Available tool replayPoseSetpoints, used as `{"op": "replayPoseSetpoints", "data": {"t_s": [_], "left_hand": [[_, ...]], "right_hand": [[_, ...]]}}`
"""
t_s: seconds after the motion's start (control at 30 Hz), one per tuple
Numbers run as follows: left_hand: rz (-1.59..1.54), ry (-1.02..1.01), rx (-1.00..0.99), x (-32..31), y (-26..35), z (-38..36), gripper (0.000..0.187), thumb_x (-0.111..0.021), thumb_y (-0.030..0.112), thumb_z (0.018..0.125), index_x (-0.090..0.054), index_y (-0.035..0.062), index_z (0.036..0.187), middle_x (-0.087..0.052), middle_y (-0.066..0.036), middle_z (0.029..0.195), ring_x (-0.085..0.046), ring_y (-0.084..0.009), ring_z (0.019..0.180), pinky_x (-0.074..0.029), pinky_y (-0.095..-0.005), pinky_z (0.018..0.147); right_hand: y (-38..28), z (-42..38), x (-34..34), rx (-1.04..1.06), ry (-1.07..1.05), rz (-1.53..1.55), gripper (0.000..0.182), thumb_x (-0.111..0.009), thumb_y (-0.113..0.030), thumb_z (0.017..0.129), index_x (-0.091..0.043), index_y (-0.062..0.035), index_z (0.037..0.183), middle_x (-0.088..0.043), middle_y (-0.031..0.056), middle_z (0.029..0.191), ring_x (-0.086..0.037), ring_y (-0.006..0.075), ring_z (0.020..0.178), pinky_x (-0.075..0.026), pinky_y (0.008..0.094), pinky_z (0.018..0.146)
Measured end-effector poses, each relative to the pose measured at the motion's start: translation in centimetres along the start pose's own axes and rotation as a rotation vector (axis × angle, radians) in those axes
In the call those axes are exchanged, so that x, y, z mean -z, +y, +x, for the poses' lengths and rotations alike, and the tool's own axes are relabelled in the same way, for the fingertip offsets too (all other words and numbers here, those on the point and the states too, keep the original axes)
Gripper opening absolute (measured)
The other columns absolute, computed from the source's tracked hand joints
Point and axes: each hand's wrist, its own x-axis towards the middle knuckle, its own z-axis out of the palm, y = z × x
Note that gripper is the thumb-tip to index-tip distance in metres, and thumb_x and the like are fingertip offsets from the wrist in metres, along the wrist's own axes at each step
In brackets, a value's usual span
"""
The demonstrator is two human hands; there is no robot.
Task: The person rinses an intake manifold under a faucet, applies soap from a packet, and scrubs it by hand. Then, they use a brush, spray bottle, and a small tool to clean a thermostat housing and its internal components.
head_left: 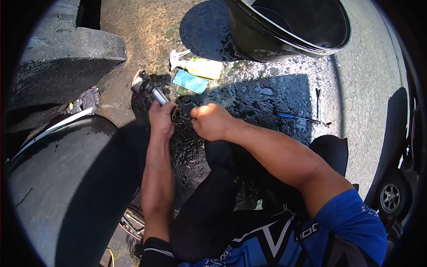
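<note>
A metal shaft-like part (159,94) with a dark, rounded joint at its far end points up and to the left. My left hand (161,116) is wrapped round its near end, beside a dark ring-shaped piece. Just to the right, my right hand (208,120) is closed, its fingertips pinched on something small and dark at that end, too small to make out. Beyond the hands lie a light blue flat block (190,81) and a spray bottle with yellow-green liquid (204,68), both on the wet ground.
A large black bucket (262,42) stands at the top. Blue-handled tool (291,116) and a thin dark rod (318,104) lie on the wet pavement at right. A big dark curved container (66,151) is at left, below a concrete block (93,44). A vehicle wheel (390,198) shows far right.
</note>
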Motion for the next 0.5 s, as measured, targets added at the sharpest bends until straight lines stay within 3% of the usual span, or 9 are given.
{"op": "replayPoseSetpoints", "data": {"t_s": [0.07,0.17,0.27,0.4,0.43,0.5], "left_hand": [[-0.026,0.094,0.024,0.0,0.4,-0.2,0.033,-0.062,-0.005,0.082,-0.054,-0.0027,0.114,-0.059,-0.006,0.083,-0.06,-0.0151,0.07,-0.049,-0.0273,0.063],[0.172,0.256,-0.045,-0.3,-0.6,0.5,0.031,-0.063,-0.004,0.08,-0.055,-0.0023,0.11,-0.057,-0.004,0.083,-0.058,-0.0138,0.068,-0.048,-0.0274,0.06],[-0.008,0.235,-0.009,1.0,-0.7,1.0,0.028,-0.064,-0.003,0.078,-0.057,-0.0013,0.105,-0.056,-0.003,0.082,-0.056,-0.0133,0.068,-0.046,-0.0291,0.058],[0.074,0.297,0.101,0.4,-0.9,0.2,0.02,-0.062,-0.003,0.079,-0.057,0.0006,0.098,-0.056,-0.003,0.082,-0.055,-0.0141,0.067,-0.046,-0.031,0.059],[-0.036,0.298,0.085,0.4,-0.7,0.4,0.016,-0.062,0.0,0.082,-0.056,0.0016,0.096,-0.055,-0.002,0.081,-0.052,-0.0122,0.067,-0.042,-0.0306,0.059],[-0.109,0.318,0.004,0.7,-1.6,0.5,0.014,-0.063,0.001,0.083,-0.056,0.0033,0.096,-0.054,0.0,0.079,-0.048,-0.0091,0.066,-0.038,-0.0288,0.058]], "right_hand": [[-1.1,-0.8,2.3,0.005,-0.062,-0.154,0.011,-0.06,-0.014,0.082,-0.061,-0.0033,0.082,-0.066,0.0205,0.078,-0.067,0.0384,0.073,-0.055,0.0485,0.067],[-1.2,0.7,1.4,0.019,-0.045,-0.284,0.01,-0.059,-0.011,0.082,-0.061,-0.0023,0.087,-0.069,0.018,0.083,-0.069,0.0364,0.081,-0.055,0.0478,0.071],[-1.9,-0.6,1.8,0.011,-0.132,-0.213,0.009,-0.058,-0.01,0.082,-0.058,-0.0025,0.088,-0.067,0.0156,0.081,-0.069,0.0355,0.08,-0.055,0.0466,0.07],[-0.3,-0.5,-0.8,0.218,0.031,-0.204,0.006,-0.057,-0.007,0.083,-0.056,-0.0029,0.087,-0.065,0.0165,0.08,-0.066,0.0369,0.074,-0.052,0.049,0.067],[0.6,-1.1,-1.6,0.133,0.085,-0.097,0.009,-0.057,-0.011,0.091,-0.052,-0.0047,0.088,-0.059,0.0127,0.071,-0.059,0.0329,0.06,-0.046,0.0458,0.054],[0.2,-0.6,-1.6,-0.468,-0.145,0.602,0.015,-0.056,-0.017,0.097,-0.051,-0.0073,0.087,-0.054,0.0068,0.068,-0.05,0.0229,0.052,-0.04,0.0385,0.048]]}}
